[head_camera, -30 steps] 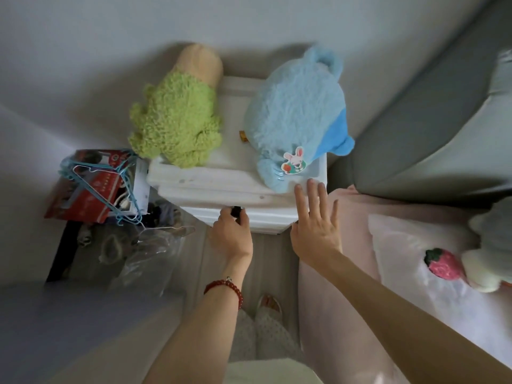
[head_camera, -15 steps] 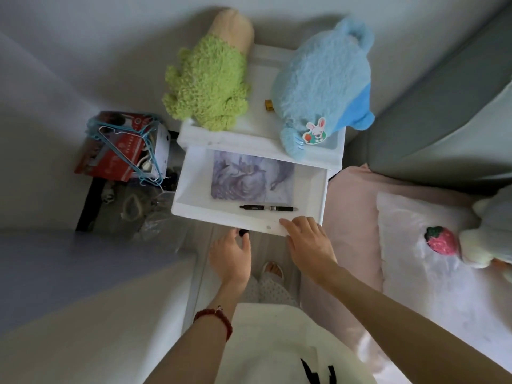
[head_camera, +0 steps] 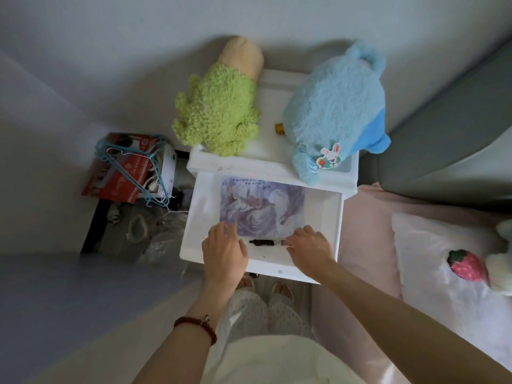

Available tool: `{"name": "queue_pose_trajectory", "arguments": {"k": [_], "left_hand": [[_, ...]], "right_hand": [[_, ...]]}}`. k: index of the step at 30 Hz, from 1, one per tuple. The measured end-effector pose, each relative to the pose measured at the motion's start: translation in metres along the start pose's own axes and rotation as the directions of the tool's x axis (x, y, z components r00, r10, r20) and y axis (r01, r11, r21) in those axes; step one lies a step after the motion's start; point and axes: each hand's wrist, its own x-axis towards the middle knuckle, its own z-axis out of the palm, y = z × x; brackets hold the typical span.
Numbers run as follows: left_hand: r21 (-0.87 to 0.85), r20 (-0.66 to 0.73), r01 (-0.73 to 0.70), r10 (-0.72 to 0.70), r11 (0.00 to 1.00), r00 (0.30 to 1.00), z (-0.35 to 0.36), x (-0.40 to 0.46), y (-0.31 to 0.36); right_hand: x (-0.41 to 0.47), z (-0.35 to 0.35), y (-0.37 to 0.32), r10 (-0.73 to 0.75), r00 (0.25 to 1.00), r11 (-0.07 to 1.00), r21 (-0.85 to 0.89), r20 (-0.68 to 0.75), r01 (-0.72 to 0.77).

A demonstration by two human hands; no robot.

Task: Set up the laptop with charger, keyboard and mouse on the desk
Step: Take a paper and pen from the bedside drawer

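The top drawer (head_camera: 191,217) of a white bedside cabinet stands pulled out in front of me. A purple illustrated pad (head_camera: 263,206) lies flat inside it, and a black pen (head_camera: 261,242) lies along its near edge. My left hand (head_camera: 223,249) rests with relaxed fingers on the pad's near left corner. My right hand (head_camera: 310,249) reaches in from the right, its thumb and forefinger pinching the pen's right end.
A green plush (head_camera: 219,112) and a blue plush (head_camera: 335,106) sit on the cabinet top (head_camera: 266,151). A red box with blue hangers (head_camera: 130,167) and bags lie on the floor at left. A pink bed (head_camera: 368,217) with a pillow (head_camera: 432,261) adjoins on the right.
The drawer went from shut to fully pulled out. My left hand let go of the knob, and both hands moved from the front edge into the drawer.
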Motion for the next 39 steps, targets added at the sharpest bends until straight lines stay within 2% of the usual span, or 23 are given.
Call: {"name": "queue_pose_trajectory", "arguments": {"k": [2,5,8,11,14,16,17,19,21,23,25,27,32,35,39], "left_hand": [[0.025,0.074,0.035,-0.037,0.999,0.997,0.008,0.017,-0.005],[0.036,0.175,0.09,-0.095,0.995,0.98,0.017,0.039,-0.009],[0.079,0.239,0.081,-0.097,0.994,0.966,0.026,0.055,-0.012],[0.07,0.262,0.095,-0.11,0.993,0.959,0.03,0.065,-0.013],[0.017,0.252,0.108,-0.108,0.994,0.962,0.029,0.071,-0.009],[-0.056,0.258,0.139,-0.12,0.989,0.959,0.027,0.075,-0.005],[-0.102,0.265,0.169,-0.137,0.98,0.954,0.026,0.075,-0.004],[-0.194,0.268,0.238,-0.182,0.952,0.946,0.025,0.077,0.0],[-0.279,0.239,0.294,-0.231,0.914,0.943,0.025,0.08,0.002],[-0.364,0.262,0.393,-0.312,0.844,0.913,0.023,0.086,0.002],[-0.428,0.342,0.533,-0.416,0.729,0.843,0.022,0.092,-0.003],[-0.448,0.394,0.585,-0.438,0.676,0.808,0.02,0.094,-0.008],[-0.595,0.277,0.424,-0.321,0.683,0.906,-0.007,0.072,-0.001],[-0.615,0.231,0.352,-0.265,0.706,0.936,-0.033,0.05,0.012],[-0.434,0.058,0.175,-0.167,0.884,0.984,-0.066,0.028,0.032]], "right_hand": [[0.018,0.002,0.0,-0.022,0.994,0.98,-0.195,0.103,0.042],[0.033,0.005,-0.002,-0.126,0.964,0.906,-0.368,0.235,0.209],[0.036,0.007,-0.003,-0.272,0.915,0.806,-0.449,0.298,0.385],[0.036,0.005,-0.002,-0.328,0.897,0.773,-0.462,0.295,0.435],[0.032,0.0,-0.003,-0.262,0.958,0.89,-0.356,0.112,0.285],[0.028,-0.001,-0.005,-0.07,0.996,0.974,-0.217,-0.059,0.056],[0.027,-0.001,-0.004,0.058,0.996,0.993,-0.101,-0.066,-0.065],[0.026,0.001,-0.005,0.265,0.962,0.949,0.161,0.067,-0.272],[0.03,0.003,-0.008,0.327,0.93,0.879,0.308,0.167,-0.364],[0.035,0.005,-0.011,0.352,0.922,0.85,0.357,0.16,-0.387],[0.039,0.002,-0.013,0.399,0.905,0.813,0.398,0.15,-0.424],[0.04,0.0,-0.011,0.438,0.889,0.787,0.42,0.135,-0.452],[0.034,-0.008,-0.008,0.391,0.911,0.783,0.472,0.133,-0.405],[0.024,-0.018,-0.015,0.328,0.937,0.807,0.481,0.118,-0.343],[0.002,-0.039,-0.031,0.299,0.951,0.799,0.523,0.082,-0.296]]}}
